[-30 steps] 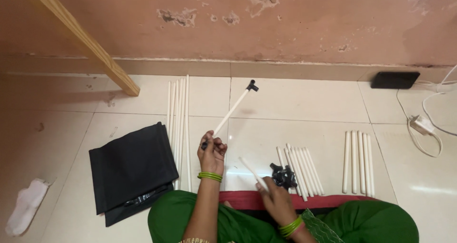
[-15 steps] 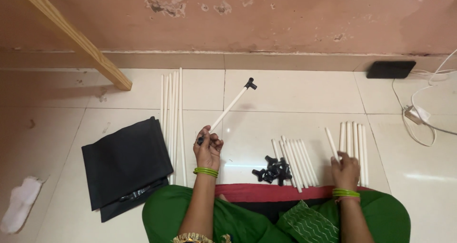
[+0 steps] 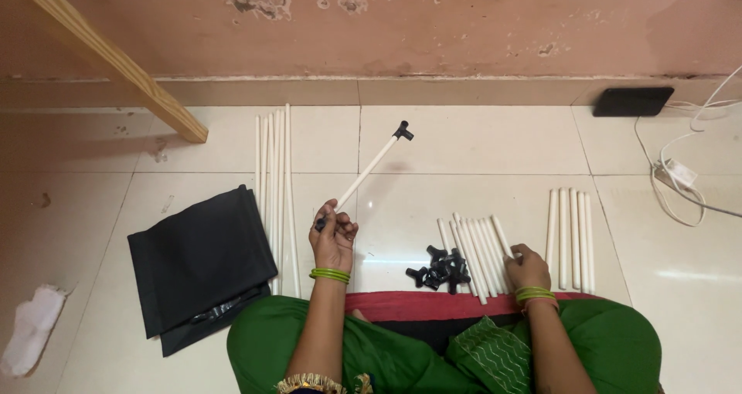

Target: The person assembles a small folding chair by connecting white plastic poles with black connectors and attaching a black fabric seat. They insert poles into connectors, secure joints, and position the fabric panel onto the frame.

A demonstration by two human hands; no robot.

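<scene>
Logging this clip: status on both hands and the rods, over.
Left hand shut on white rod with black end connector, raised. Right hand grasping short rod at floor pile. Black connectors beside pile.

The left hand [image 3: 333, 239] is raised ahead of the knees, fingers curled in a closed grip, forearm pointing away from the body. The right hand [image 3: 529, 268] rests low to its right, fingers bent downward.

The right hand [image 3: 528, 269] has moved from the far-right rods to the middle pile of short white rods [image 3: 478, 249], lower centre-right.
</scene>
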